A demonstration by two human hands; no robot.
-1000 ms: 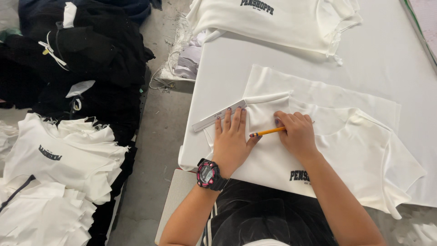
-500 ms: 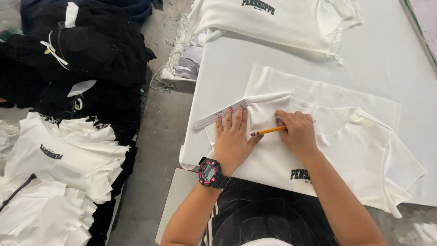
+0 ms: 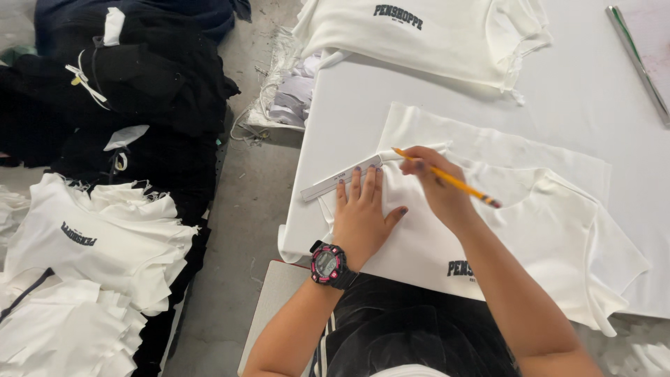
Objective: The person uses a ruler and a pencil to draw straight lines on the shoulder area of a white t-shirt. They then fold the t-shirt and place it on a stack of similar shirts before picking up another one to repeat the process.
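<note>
Landmark: white shirt [image 3: 530, 230] spread flat on the tabletop [image 3: 349, 105]. Beyond its far edge, a bare strip of tabletop gives passage up to the stacked white shirts [image 3: 419, 35]. Right of it, bare surface extends to a metal ruler [image 3: 638, 63]. At its left edge, a clear ruler [image 3: 342, 179] and the left hand [image 3: 363, 216] block access.

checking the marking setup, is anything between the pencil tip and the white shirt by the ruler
Nothing visible. The right hand holds the yellow pencil with its tip at the ruler edge on the white shirt; the left hand presses alongside.
</note>
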